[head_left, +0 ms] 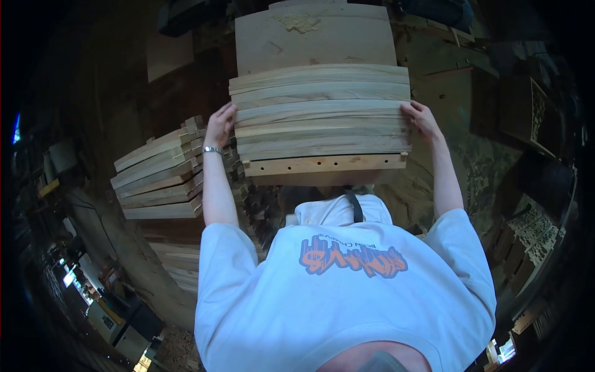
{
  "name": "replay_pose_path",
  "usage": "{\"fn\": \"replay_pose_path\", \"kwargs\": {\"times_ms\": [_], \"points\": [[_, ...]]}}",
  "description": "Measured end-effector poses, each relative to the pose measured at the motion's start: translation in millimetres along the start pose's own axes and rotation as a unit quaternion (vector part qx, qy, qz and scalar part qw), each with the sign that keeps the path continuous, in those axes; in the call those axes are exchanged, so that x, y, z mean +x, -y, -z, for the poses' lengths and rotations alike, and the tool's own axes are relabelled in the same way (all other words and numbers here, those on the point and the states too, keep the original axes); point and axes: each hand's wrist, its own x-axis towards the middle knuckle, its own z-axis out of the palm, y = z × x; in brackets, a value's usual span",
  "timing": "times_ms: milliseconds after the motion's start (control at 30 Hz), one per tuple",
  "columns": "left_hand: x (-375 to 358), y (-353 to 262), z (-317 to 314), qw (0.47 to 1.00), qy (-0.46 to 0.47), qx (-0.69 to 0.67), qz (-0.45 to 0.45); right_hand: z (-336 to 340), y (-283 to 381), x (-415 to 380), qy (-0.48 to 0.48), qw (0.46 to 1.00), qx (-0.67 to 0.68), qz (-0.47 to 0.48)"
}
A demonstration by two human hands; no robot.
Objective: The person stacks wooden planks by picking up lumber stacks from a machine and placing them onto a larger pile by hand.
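A row of pale wooden boards (322, 129) lies side by side in front of me, with their long edges running left to right. At the left ends of the boards, my left hand (220, 124) has its fingers closed against one board near the middle of the row; a metal-banded watch (212, 149) is on that wrist. My right hand (424, 119) grips the opposite end at about the same height, thumb and fingers bent around the edge. Closest to my body is a wooden rail (325, 165) with several dark holes and a small block at each end.
Behind the boards a wide flat panel (316, 46) carries a heap of wood shavings (299, 23). Left of me, more boards (158, 177) are piled with staggered ends. A wooden box (527, 118) and a stack of wood pieces (530, 229) stand to the right.
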Motion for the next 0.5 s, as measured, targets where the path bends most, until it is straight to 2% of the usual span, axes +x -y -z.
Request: {"fn": "replay_pose_path", "kwargs": {"times_ms": [67,133,200,300,467,500], "points": [[-26.5,18.7,6.7,0.999,0.019,-0.037,-0.003,-3.4,-16.1,-12.8,-0.027,0.999,0.033,0.019],[-39.3,48.7,21.9,0.998,-0.018,-0.062,0.006,-2.2,-26.0,-21.8,-0.012,1.000,0.018,0.007],[-49.4,67.5,24.6,0.995,-0.003,-0.090,-0.036,-8.6,-34.7,-25.5,-0.033,0.999,0.036,0.022],[-55.0,68.4,14.2,0.993,-0.018,-0.106,-0.057,-17.1,-35.1,-30.8,-0.054,0.995,0.072,0.039],[-69.8,76.6,12.8,0.996,-0.033,-0.068,-0.043,-23.8,-28.9,-45.6,-0.070,0.997,0.020,0.025],[-72.4,78.5,8.6,0.995,-0.049,-0.069,-0.053,-19.7,-41.3,-31.7,-0.042,0.996,0.074,0.041]]}}
